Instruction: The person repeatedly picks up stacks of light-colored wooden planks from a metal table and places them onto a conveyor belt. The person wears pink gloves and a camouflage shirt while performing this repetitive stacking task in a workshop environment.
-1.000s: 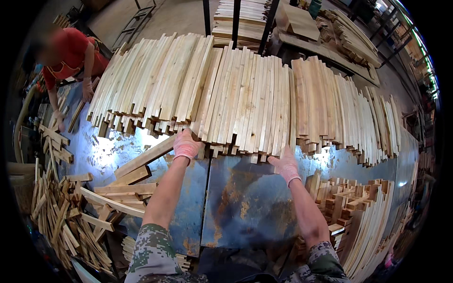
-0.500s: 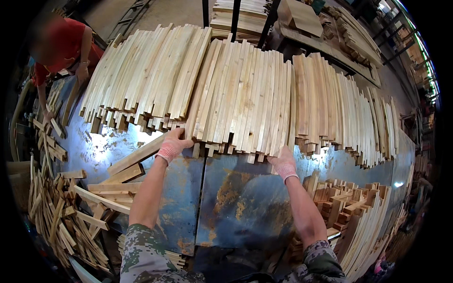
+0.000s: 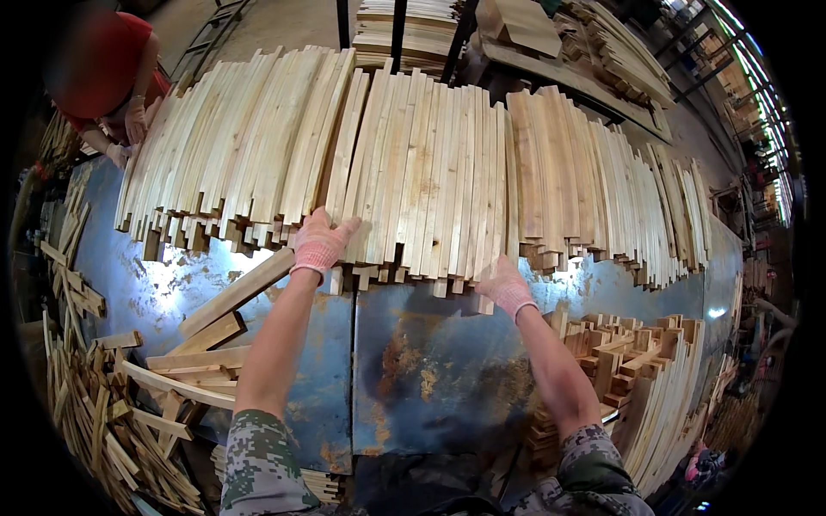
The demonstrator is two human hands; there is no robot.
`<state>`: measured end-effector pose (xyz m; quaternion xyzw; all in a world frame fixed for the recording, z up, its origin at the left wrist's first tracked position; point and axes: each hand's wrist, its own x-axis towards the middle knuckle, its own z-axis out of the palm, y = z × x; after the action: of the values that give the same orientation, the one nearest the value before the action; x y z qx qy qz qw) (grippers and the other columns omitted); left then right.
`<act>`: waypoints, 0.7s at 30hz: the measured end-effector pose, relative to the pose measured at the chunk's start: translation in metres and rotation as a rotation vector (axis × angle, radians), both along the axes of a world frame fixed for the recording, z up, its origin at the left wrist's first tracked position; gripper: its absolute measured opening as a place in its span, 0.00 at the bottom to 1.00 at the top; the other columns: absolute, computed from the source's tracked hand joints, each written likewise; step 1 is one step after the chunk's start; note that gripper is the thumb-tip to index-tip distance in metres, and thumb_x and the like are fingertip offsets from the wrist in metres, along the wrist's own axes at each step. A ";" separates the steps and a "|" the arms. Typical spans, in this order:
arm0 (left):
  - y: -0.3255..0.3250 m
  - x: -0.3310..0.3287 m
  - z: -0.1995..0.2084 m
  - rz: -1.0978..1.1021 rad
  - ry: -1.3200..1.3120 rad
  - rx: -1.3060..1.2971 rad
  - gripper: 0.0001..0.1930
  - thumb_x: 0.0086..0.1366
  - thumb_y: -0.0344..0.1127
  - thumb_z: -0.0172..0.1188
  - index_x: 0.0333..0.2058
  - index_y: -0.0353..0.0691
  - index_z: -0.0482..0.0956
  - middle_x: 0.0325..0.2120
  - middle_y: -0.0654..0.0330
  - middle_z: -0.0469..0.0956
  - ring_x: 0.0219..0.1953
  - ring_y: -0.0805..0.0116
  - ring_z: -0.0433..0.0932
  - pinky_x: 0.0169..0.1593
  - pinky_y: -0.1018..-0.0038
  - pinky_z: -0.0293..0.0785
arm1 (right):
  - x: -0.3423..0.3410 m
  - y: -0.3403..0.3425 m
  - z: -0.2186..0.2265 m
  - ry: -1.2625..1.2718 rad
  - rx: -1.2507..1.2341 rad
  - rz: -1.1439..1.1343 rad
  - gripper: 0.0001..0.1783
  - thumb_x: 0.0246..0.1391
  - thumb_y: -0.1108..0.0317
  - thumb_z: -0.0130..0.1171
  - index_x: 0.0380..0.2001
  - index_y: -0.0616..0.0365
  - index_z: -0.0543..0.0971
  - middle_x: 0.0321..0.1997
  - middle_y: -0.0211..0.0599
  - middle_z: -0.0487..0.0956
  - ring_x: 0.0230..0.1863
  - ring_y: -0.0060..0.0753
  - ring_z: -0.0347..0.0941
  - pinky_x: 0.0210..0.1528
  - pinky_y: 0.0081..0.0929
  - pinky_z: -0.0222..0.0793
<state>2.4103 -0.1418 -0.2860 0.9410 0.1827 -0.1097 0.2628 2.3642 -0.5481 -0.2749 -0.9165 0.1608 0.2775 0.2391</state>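
A layer of long pale wooden strips (image 3: 422, 172) lies side by side in the middle of a metal-topped table (image 3: 430, 370). My left hand (image 3: 318, 243), in a pinkish knit glove, grips near ends at this bundle's left side, thumb pointing right. At its lower right corner my right hand (image 3: 506, 285), gloved alike, is closed around strip ends; one end sticks out below the fingers. Some fingertips are hidden by the wood. Directly left of my left hand is another bundle of strips (image 3: 232, 138). A browner bundle (image 3: 559, 172) lies to the right.
A co-worker in red (image 3: 103, 64) stands at the far left. Loose offcuts (image 3: 112, 413) are heaped at lower left, with a thick board (image 3: 237, 292) beside them. Stacked short blocks (image 3: 628, 353) stand at lower right. Dark posts (image 3: 398, 34) rise behind the bundles.
Both my hands stay on the middle bundle, its strip ends shifting slightly at the right hand. The co-worker's hands have gone from loose pieces to the left bundle's end. The view has shifted slightly.
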 end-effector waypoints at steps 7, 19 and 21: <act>-0.022 -0.002 0.016 0.001 0.009 0.043 0.40 0.61 0.70 0.67 0.48 0.32 0.79 0.50 0.40 0.82 0.56 0.42 0.80 0.61 0.53 0.76 | -0.018 0.006 0.007 -0.030 0.142 -0.045 0.33 0.47 0.70 0.73 0.57 0.65 0.75 0.55 0.56 0.84 0.60 0.58 0.81 0.62 0.42 0.76; -0.004 -0.159 0.028 -0.002 0.012 -0.142 0.33 0.58 0.53 0.77 0.51 0.31 0.79 0.44 0.47 0.78 0.45 0.51 0.80 0.52 0.57 0.78 | -0.204 0.020 0.017 0.000 0.232 -0.127 0.46 0.47 0.70 0.68 0.73 0.49 0.67 0.63 0.60 0.77 0.67 0.66 0.72 0.68 0.50 0.72; 0.012 -0.175 0.008 0.103 -0.104 -0.504 0.35 0.59 0.48 0.77 0.57 0.30 0.78 0.49 0.48 0.79 0.48 0.53 0.81 0.55 0.60 0.80 | -0.218 0.018 0.010 -0.011 0.260 -0.125 0.50 0.45 0.69 0.71 0.74 0.47 0.66 0.65 0.58 0.76 0.68 0.64 0.71 0.69 0.49 0.71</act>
<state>2.2353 -0.1297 -0.2780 0.8398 0.1834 -0.0897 0.5030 2.1464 -0.5299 -0.2652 -0.8675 0.1791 0.2754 0.3734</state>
